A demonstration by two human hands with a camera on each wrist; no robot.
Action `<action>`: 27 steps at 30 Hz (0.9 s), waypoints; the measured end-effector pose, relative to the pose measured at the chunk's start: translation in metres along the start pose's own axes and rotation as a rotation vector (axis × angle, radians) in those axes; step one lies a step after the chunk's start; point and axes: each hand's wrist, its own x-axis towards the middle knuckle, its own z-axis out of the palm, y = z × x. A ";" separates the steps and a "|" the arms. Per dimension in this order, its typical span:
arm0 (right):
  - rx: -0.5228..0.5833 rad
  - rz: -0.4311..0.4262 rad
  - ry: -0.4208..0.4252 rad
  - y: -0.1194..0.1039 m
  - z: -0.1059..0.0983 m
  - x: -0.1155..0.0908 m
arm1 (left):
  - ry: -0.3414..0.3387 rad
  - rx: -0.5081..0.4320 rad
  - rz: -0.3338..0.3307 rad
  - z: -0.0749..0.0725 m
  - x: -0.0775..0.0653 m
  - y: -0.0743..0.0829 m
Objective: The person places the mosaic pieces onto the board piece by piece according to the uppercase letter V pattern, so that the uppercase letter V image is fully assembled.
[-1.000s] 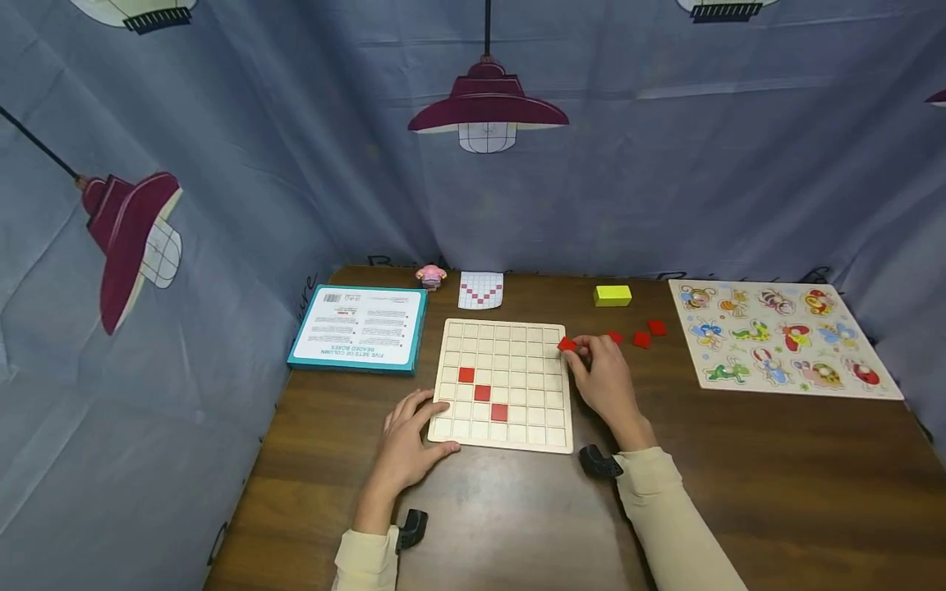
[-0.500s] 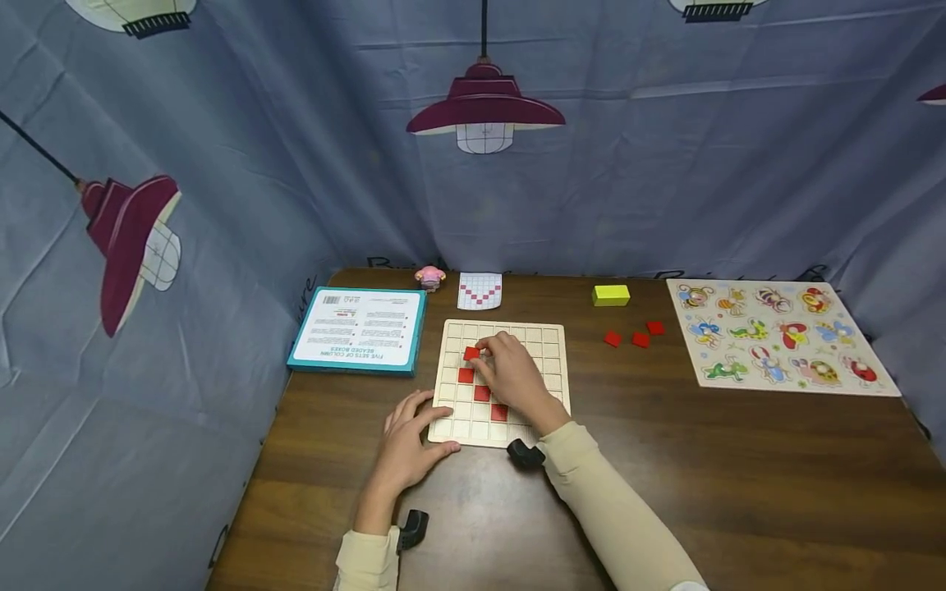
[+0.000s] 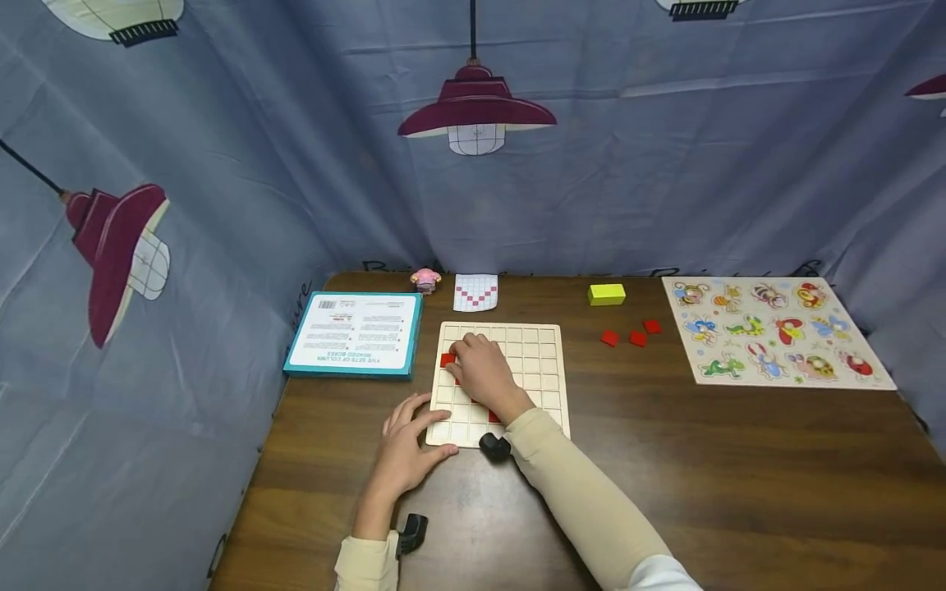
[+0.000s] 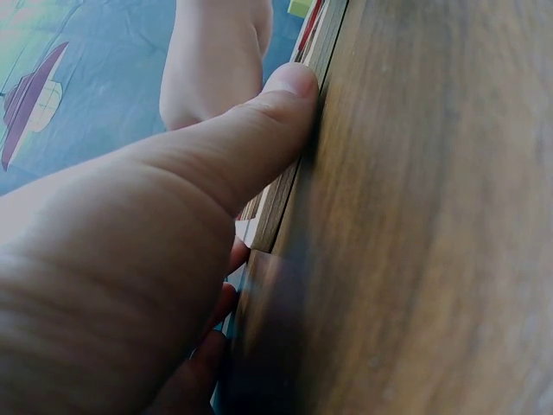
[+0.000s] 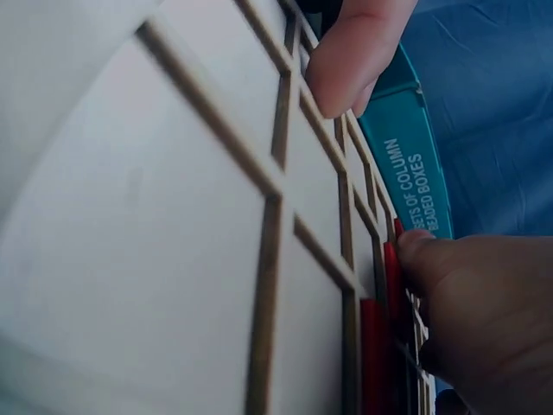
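Head view: I see the right hand point(image 3: 484, 373) pinching a red tile point(image 3: 447, 359) at the left side of the board point(image 3: 545, 363), the left hand point(image 3: 402, 451) resting, fingers relaxed, against the board's near-left corner.

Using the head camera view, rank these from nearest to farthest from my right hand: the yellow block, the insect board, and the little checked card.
From your right hand:
1. Checked card: just beyond the grid board.
2. Yellow block: farther off, toward your right.
3. Insect board: farthest, at the right of the table.
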 end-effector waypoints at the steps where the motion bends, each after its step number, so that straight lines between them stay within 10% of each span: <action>1: 0.000 0.001 -0.001 -0.001 -0.001 0.000 | 0.003 -0.001 0.000 0.000 0.000 0.000; 18: 0.053 0.043 -0.001 -0.001 -0.008 0.002 | -0.022 -0.024 -0.014 -0.006 0.000 0.004; 27: 0.361 0.141 0.146 0.064 -0.033 -0.033 | -0.023 -0.037 -0.025 -0.005 0.000 0.004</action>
